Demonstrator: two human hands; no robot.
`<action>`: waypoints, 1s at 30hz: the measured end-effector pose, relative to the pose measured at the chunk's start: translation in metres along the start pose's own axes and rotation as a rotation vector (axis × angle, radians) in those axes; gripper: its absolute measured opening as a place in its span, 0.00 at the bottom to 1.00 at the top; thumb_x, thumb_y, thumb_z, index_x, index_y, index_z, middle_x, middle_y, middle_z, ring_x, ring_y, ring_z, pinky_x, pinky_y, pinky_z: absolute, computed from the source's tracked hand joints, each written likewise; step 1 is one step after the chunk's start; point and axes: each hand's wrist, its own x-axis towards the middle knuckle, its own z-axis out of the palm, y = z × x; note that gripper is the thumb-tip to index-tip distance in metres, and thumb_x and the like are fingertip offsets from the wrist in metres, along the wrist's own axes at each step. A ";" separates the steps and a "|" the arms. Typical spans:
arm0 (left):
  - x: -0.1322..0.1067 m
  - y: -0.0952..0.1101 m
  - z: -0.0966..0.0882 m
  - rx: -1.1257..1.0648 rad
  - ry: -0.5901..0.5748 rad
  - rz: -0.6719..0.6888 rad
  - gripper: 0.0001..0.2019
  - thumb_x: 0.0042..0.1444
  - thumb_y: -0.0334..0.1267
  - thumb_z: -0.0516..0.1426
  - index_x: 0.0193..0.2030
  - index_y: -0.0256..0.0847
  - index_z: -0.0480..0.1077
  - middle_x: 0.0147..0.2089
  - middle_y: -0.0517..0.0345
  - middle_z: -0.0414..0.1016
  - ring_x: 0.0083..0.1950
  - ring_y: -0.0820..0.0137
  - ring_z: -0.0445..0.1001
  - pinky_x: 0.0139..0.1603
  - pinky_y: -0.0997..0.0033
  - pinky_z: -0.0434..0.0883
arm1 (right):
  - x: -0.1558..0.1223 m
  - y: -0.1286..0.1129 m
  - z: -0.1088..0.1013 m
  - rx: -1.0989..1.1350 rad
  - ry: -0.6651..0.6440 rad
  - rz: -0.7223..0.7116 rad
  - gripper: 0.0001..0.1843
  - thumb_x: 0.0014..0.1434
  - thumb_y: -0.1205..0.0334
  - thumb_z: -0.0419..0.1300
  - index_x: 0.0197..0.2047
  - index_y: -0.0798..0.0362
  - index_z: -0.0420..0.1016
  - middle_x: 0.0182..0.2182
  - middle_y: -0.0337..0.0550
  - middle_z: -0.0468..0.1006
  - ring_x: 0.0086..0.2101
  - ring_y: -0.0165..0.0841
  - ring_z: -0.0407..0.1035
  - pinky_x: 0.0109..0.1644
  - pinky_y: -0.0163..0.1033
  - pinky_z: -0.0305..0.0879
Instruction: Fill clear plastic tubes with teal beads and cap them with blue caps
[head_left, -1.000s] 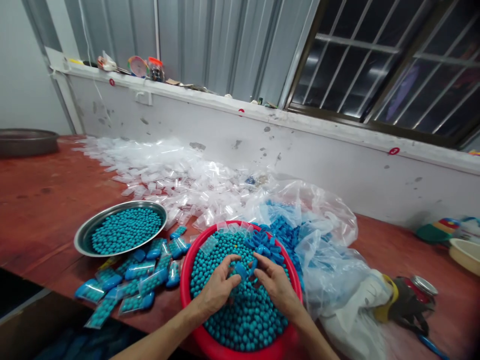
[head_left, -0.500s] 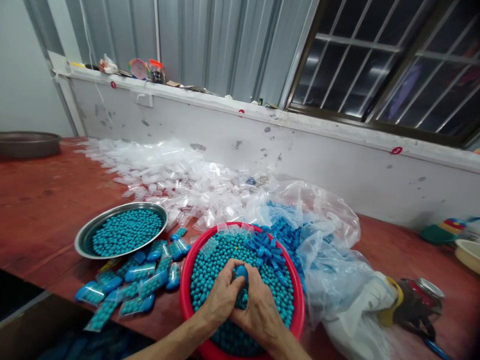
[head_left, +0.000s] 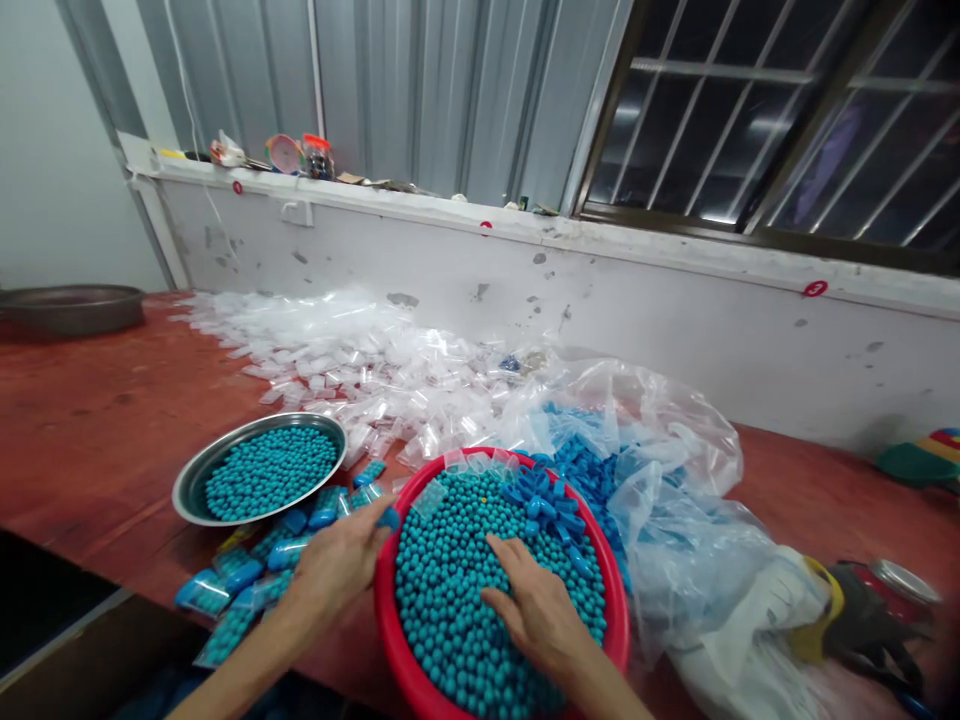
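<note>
My left hand [head_left: 346,545] is at the left rim of the red basin [head_left: 386,580], its fingers closed on a small blue-capped case [head_left: 388,518]. Only the blue end of that case shows; my fingers hide the rest. Above the teal beads [head_left: 442,610] in the basin, my right hand [head_left: 532,600] has its fingers apart and holds nothing. Several blue caps [head_left: 547,505] lie on the beads at the basin's right side. Left of the basin, bead-filled clear cases with blue caps [head_left: 289,552] lie in a loose heap, partly behind my left forearm.
A steel bowl of teal beads [head_left: 180,495] stands on the red table [head_left: 82,440] at the left. Clear plastic sleeves [head_left: 360,350] are piled along the wall. Plastic bags [head_left: 682,530] with more blue caps lie right of the basin, beside a metal-lidded jar [head_left: 904,580].
My hands were together over the basin around a blue-capped case. Now they are apart: the left has moved left to the rim with the case, and the right has let go and opened.
</note>
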 end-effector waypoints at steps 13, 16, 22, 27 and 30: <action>0.021 -0.006 0.014 0.137 0.221 0.337 0.19 0.56 0.31 0.43 0.51 0.44 0.65 0.44 0.53 0.72 0.44 0.65 0.70 0.45 0.67 0.67 | 0.113 -0.036 0.040 -0.255 0.052 -0.137 0.20 0.56 0.66 0.53 0.53 0.56 0.59 0.48 0.57 0.65 0.41 0.42 0.67 0.39 0.45 0.67; 0.029 -0.003 0.024 -0.031 0.215 0.337 0.19 0.54 0.33 0.44 0.53 0.41 0.63 0.48 0.50 0.69 0.49 0.63 0.67 0.48 0.64 0.66 | 0.104 -0.027 0.033 -0.174 0.064 -0.132 0.17 0.58 0.64 0.49 0.52 0.55 0.58 0.45 0.53 0.66 0.40 0.38 0.67 0.41 0.42 0.67; 0.028 0.036 0.046 -0.595 -0.120 0.342 0.13 0.55 0.40 0.45 0.44 0.40 0.63 0.42 0.54 0.71 0.44 0.67 0.69 0.45 0.69 0.66 | 0.056 -0.011 0.007 0.728 -0.166 -0.036 0.13 0.63 0.59 0.36 0.47 0.53 0.55 0.35 0.40 0.69 0.29 0.29 0.70 0.26 0.33 0.67; 0.015 0.050 0.052 -0.391 -0.217 0.295 0.06 0.54 0.37 0.46 0.36 0.43 0.62 0.30 0.59 0.70 0.34 0.69 0.69 0.36 0.72 0.63 | 0.012 0.003 -0.014 0.189 -0.009 0.027 0.10 0.59 0.61 0.50 0.44 0.51 0.65 0.38 0.42 0.71 0.37 0.34 0.68 0.40 0.37 0.64; 0.017 0.045 0.059 -0.132 -0.343 0.203 0.05 0.51 0.33 0.47 0.34 0.42 0.62 0.30 0.55 0.71 0.36 0.62 0.70 0.38 0.67 0.61 | 0.000 0.016 -0.019 -0.253 -0.019 0.235 0.11 0.58 0.65 0.50 0.44 0.54 0.67 0.39 0.51 0.72 0.37 0.40 0.69 0.39 0.42 0.64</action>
